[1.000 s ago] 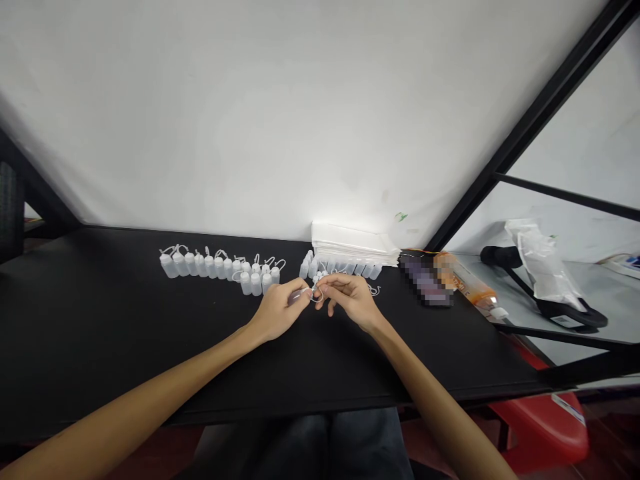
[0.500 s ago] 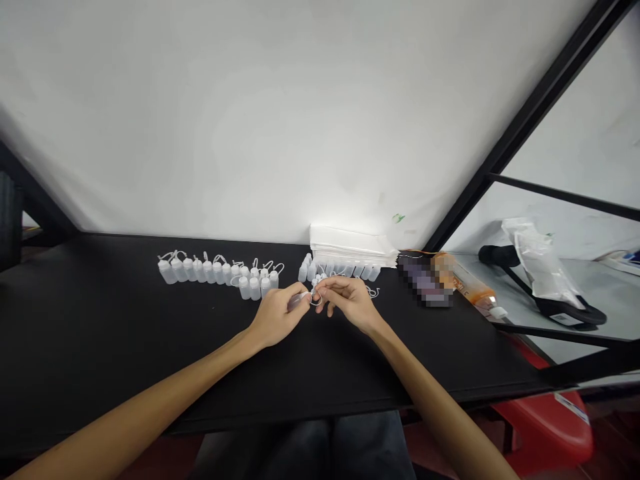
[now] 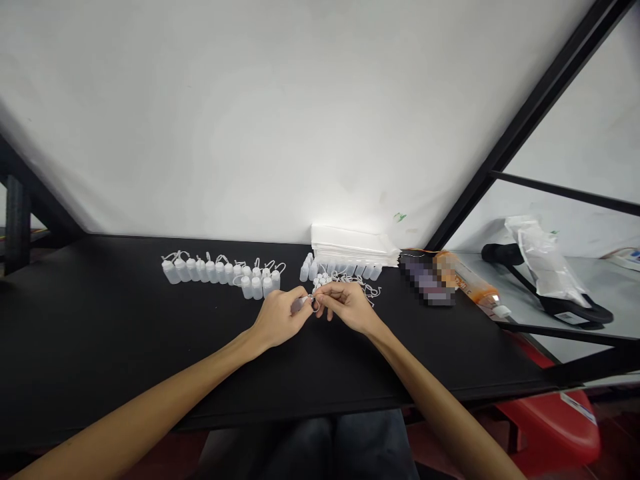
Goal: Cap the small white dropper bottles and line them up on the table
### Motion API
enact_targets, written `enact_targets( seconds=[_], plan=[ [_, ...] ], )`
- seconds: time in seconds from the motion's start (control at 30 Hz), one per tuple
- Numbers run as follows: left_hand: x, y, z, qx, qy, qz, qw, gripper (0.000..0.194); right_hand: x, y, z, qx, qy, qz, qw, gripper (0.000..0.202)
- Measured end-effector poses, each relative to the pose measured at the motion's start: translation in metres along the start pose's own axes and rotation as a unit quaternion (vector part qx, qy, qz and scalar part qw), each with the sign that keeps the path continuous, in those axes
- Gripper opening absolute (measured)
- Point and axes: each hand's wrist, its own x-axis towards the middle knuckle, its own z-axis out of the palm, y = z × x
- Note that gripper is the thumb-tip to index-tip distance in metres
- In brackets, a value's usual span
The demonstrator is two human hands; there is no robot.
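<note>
The left hand (image 3: 281,319) gripped a bottle (image 3: 298,305), top end pointing right, where the right hand's (image 3: 349,307) fingertips pinched it.

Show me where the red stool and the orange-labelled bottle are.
Red stool (image 3: 555,430): head view, on its seat.
Orange-labelled bottle (image 3: 470,283): head view, on its side wall.

- A black table (image 3: 150,340) stretches along a pale wall, white-capped bottles (image 3: 210,271) with looped ties standing in a row on its left side, a few more just in front
- Small translucent bottles (image 3: 360,269) line the front of a white stack of flat sheets (image 3: 350,244), near clustered white caps (image 3: 321,280) and thin white loops (image 3: 369,291)
- At right, a pixelated dark object (image 3: 427,281) lies beside an orange-labelled bottle (image 3: 467,281) on its side
</note>
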Motion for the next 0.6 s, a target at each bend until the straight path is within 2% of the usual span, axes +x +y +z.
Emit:
enact_targets(
  seconds=[0.3,0.43,0.6],
  plan=[
    [0.003,0.006,0.002,0.01,0.032,-0.01,0.999,0.028,0.0,-0.003,0.005,0.001,-0.005,0.01,1.0,0.031],
    [0.005,0.011,-0.005,-0.044,0.023,-0.002,0.999,0.028,0.0,-0.012,0.004,0.019,0.01,-0.003,1.0,0.028],
    [0.003,0.014,-0.013,-0.095,0.025,0.041,0.994,0.027,0.001,-0.02,-0.002,0.049,0.025,-0.026,0.998,0.027]
  ],
)
